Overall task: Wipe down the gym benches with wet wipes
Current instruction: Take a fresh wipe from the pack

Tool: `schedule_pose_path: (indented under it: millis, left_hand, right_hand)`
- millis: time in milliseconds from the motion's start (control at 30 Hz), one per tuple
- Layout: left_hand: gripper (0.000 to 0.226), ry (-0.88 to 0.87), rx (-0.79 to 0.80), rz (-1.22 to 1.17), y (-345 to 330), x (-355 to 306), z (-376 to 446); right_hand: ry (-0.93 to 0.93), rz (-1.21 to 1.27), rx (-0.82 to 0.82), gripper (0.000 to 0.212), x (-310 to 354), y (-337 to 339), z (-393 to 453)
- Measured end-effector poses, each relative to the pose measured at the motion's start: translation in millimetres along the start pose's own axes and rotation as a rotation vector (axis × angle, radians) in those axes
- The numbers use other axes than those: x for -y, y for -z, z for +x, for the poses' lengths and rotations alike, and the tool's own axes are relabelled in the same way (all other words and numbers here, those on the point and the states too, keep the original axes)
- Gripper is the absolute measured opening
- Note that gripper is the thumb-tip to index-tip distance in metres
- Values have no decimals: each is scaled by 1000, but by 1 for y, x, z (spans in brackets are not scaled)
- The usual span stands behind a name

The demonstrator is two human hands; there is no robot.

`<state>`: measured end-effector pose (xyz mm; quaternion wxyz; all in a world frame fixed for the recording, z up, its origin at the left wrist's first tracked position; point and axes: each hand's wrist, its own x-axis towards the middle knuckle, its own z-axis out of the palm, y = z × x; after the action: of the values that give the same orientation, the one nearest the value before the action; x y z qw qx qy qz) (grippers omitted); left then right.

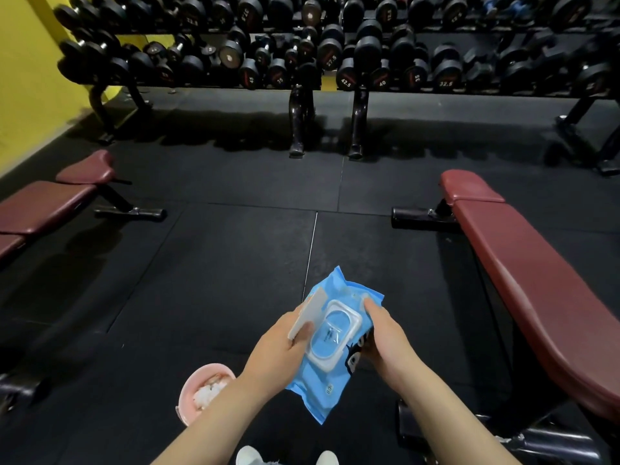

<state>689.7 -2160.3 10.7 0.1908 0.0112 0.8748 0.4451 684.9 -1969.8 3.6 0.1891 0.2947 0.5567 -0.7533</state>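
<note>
Standing btwn two benches, pack in both hands. My left hand point(285, 340) grips the left edge of the soft blue plastic wet-wipe pack point(330, 350) w/ thumb holding the white hinged flip lid point(307, 315) swung open and upright. My right hand point(385, 340) curls round the pack's right edge, index fingertip lying on top near the white dispenser frame point(335, 337). Opening looks sealed or flat; no wipe sticking out that I can see.

Progress: early, I judge. No wipe pulled yet, none in hand. Long maroon padded bench point(523, 280) to my right, near; second maroon padded bench point(43, 203) to the left, well apart across the black rubber floor point(218, 263). Can't tell if either is wiped already, no wet sheen legible. Pink round bin point(201, 392) by my feet holds crumpled white stuff, poss. used wipes, not sure.

Left to do: pull wipe, wipe bench tops.
</note>
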Motion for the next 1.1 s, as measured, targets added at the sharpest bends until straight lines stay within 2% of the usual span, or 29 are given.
schedule_pose_path:
  millis: [67,133,167,233,300,333,433,500,633,733,800,867,1033,1100]
  left_hand:
    - [39,-32,-11,72,-2,2,2]
    - [33,-69,-19,134,-2,3,2]
    - [35,-89,-24,169,-2,3,2]
    - [38,-107,-32,223,-2,3,3]
    - [39,-106,-53,228,-1,2,3]
    - [39,-110,-61,237,0,1,3]
    - [42,-129,-78,257,1,4,4]
    - [40,-127,-88,251,1,4,3]
    - [39,-98,-102,207,2,1,1]
    - [39,-65,-128,145,3,1,0]
    - [36,-53,-137,111,3,0,-1]
    - [30,-46,-144,95,3,-1,-3]
    - [27,-18,-176,-47,1,5,-6]
    - [31,-28,-184,-82,0,5,-7]
  right_hand:
    - [42,-64,-32,37,-2,3,2]
    - [146,-183,-151,41,-6,4,2]
    - [225,-253,-240,40,-8,6,0]
    - [496,-387,-348,29,-13,7,-7]
    - [745,-572,-281,18,-17,6,-13]
    - [805,-671,-219,16,-21,4,-14]
    - [744,-876,-75,16,-23,-5,-17]
    - [734,-954,-85,18,-26,-10,-16]
    - [875,-967,-109,7,-30,-14,-19]
    - [1028,-1005,-11,4,-37,-12,-22]
    - [1024,-1053,55,13,-42,-12,-23]
    - [931,-1026,63,19,-44,-14,-25]
    - [606,-669,-52,14,-33,-32,-29]
    - [542,-599,-107,7,-29,-39,-29]
